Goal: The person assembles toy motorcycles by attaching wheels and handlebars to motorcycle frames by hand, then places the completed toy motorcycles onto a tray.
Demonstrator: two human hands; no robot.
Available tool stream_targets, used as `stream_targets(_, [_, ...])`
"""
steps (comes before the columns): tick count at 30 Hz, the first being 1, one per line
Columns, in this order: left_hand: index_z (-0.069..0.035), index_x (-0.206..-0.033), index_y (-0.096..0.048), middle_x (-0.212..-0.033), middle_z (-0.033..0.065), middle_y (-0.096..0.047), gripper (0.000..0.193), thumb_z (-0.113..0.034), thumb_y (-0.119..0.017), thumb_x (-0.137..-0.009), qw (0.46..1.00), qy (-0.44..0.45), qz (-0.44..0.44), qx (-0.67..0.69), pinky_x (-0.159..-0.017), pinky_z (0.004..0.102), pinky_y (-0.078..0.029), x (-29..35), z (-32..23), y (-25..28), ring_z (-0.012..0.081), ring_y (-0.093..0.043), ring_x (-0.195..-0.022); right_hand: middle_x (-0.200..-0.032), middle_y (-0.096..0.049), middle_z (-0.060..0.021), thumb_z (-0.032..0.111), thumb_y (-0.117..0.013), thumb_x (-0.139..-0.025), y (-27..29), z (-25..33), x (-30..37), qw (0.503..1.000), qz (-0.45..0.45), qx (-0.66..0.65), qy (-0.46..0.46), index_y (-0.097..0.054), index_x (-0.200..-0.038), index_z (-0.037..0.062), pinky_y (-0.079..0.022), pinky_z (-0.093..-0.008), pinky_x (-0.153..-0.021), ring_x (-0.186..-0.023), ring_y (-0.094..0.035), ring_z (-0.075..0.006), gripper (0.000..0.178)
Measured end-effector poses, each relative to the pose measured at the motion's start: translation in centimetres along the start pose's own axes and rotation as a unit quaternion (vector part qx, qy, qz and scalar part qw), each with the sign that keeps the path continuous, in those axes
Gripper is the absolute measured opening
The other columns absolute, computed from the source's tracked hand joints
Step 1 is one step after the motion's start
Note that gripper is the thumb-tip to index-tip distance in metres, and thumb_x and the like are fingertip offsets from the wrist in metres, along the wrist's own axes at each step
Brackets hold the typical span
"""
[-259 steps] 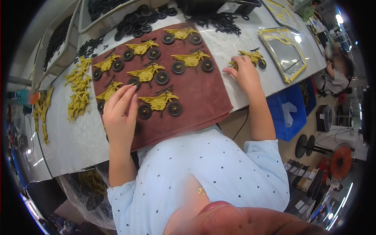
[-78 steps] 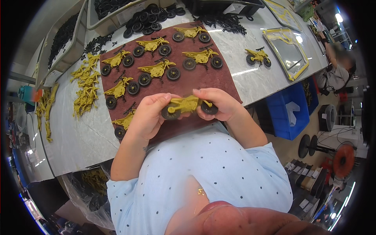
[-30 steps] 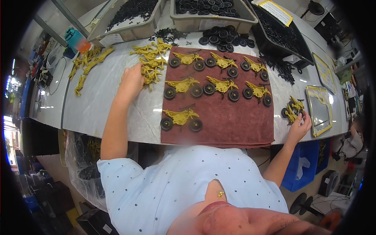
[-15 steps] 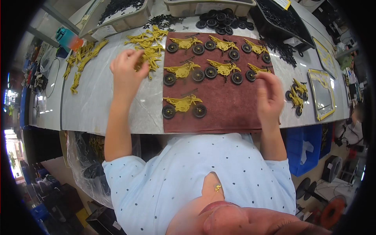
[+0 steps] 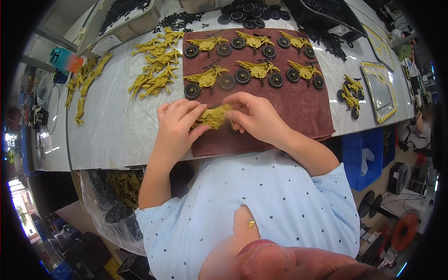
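Piece in hand: one yellow plastic toy motorcycle body point(image 5: 213, 117), moulded in relief; any wheels on it we cannot make out behind the fingers.
Long axis: left to right, rising slightly towards the right.
Front end: we cannot tell, both ends being partly covered.
Position: between the two hands, over the near left part of the cloth.
Left hand point(image 5: 176, 122): gripping the left end, fingers above, thumb below.
Right hand point(image 5: 255, 116): pinching the right end with thumb and forefinger.
Cloth: maroon, towel-like cloth point(image 5: 284, 109), bearing six yellow toy motorcycles with black spoked wheels point(image 5: 254, 69), which we list in two rows.
Table: glossy grey tabletop point(image 5: 105, 140); a heap of loose yellow plastic parts point(image 5: 156, 77) left of the cloth, round black wheels point(image 5: 249, 14) beyond it.
Room: we note a blue plastic bin point(image 5: 352, 175) and an orange round fan point(image 5: 405, 231) to the right.
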State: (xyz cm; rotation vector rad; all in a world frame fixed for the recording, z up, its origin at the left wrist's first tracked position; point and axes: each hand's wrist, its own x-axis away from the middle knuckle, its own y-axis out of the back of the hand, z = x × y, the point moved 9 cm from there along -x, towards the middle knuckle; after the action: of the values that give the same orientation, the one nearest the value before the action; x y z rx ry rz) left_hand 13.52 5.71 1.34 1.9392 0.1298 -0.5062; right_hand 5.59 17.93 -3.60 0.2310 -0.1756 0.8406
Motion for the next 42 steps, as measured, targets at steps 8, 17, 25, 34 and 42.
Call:
stream_targets(8, [-0.007, -0.105, -0.065, -0.102, 0.0017, -0.065, 0.041, -0.019, -0.076, -0.067, 0.999, -0.025, 0.017, -0.043, -0.086, 0.0397, -0.037, 0.6, 0.2, -1.3, 0.0194, -0.058, -0.096, -0.09, -0.061, -0.0109, 0.011, -0.07, -0.08, -0.1, 1.1, 0.4, 0.948, -0.099, 0.247, 0.173, -0.06, -0.112, 0.0042, -0.05, -0.0317, -0.066, -0.072, -0.06, -0.0223, 0.034])
stream_targets(17, [-0.007, -0.102, -0.066, -0.101, 0.0016, -0.066, 0.039, -0.021, -0.076, -0.068, 0.998, -0.015, 0.031, -0.054, -0.086, 0.0398, -0.038, 1.0, 0.3, -1.4, 0.019, -0.059, -0.096, -0.094, -0.058, -0.0107, 0.014, -0.073, -0.077, -0.7, 0.8, 0.3, 0.933, -0.106, 0.289, 0.188, -0.061, -0.108, 0.0053, -0.049, -0.0354, -0.073, -0.084, -0.058, -0.0269, 0.035])
stream_targets(25, [-0.005, -0.102, -0.066, -0.101, 0.0027, -0.067, 0.039, -0.017, -0.076, -0.066, 0.997, -0.003, 0.042, -0.063, -0.085, 0.0397, -0.04, 1.0, -0.2, -1.6, 0.0188, -0.059, -0.096, -0.097, -0.057, -0.0106, 0.014, -0.073, -0.075, -1.2, 0.8, 0.3, 0.911, -0.118, 0.34, 0.201, -0.061, -0.109, 0.0064, -0.046, -0.0368, -0.082, -0.094, -0.055, -0.029, 0.037])
stream_targets(34, [0.004, -0.104, -0.064, -0.099, 0.0107, -0.064, 0.043, -0.01, -0.073, -0.065, 0.996, 0.035, 0.04, -0.066, -0.087, 0.0393, -0.041, 1.2, -0.7, -2.6, 0.023, -0.059, -0.095, -0.121, -0.052, -0.01, 0.01, -0.072, -0.069, -4.2, 2.1, 2.6, 0.84, -0.041, 0.434, 0.322, -0.059, -0.117, 0.011, -0.04, -0.0412, -0.093, -0.111, -0.049, -0.0299, 0.049])
stream_targets(42, [0.006, -0.104, -0.061, -0.098, 0.0138, -0.062, 0.042, -0.005, -0.071, -0.065, 0.996, 0.01, -0.04, -0.079, -0.076, 0.0357, -0.048, 1.3, -1.2, -2.4, 0.025, -0.061, -0.085, -0.113, -0.059, -0.0054, 0.009, -0.068, -0.071, -3.8, 2.2, 1.2, 0.82, -0.072, 0.445, 0.351, -0.06, -0.113, 0.0121, -0.041, -0.037, -0.089, -0.105, -0.054, -0.024, 0.043])
